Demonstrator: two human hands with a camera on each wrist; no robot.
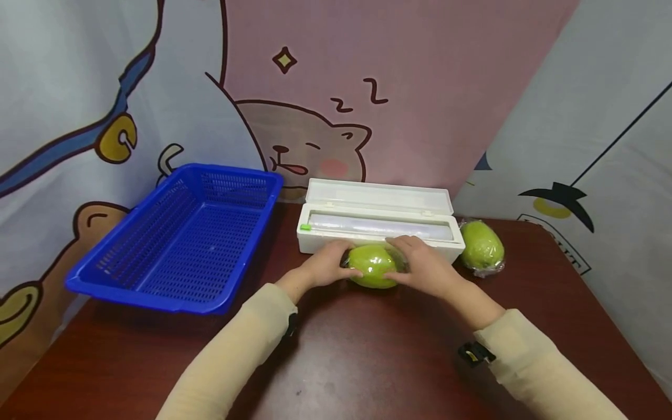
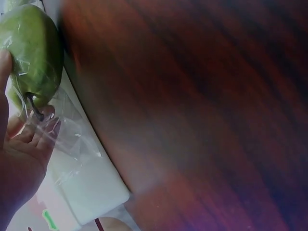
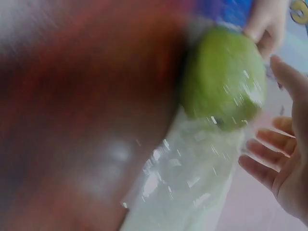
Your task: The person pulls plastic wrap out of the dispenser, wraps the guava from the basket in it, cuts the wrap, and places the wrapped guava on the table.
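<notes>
A green fruit (image 1: 373, 266) with a dark stem sits in clear plastic film, in front of the white wrap box. My left hand (image 1: 329, 263) grips its left end. In the left wrist view the thumb lies on the fruit's skin (image 2: 41, 48) and the fingers curl beside the stem, behind loose film (image 2: 72, 134). At the fruit's other end is my right hand (image 1: 425, 265), thumb and fingers spread around that side. From the right wrist, those fingers (image 3: 272, 144) are apart and relaxed beside the film (image 3: 187, 168), which trails from the fruit.
Behind the fruit stands the white wrap box (image 1: 315, 240), lid (image 1: 378, 196) raised, with a roll of film (image 1: 378, 226) inside. A second wrapped green fruit (image 1: 482, 245) rests by its right end. To the left is a blue plastic basket (image 1: 231, 291). A printed cloth (image 1: 446, 87) hangs behind the table.
</notes>
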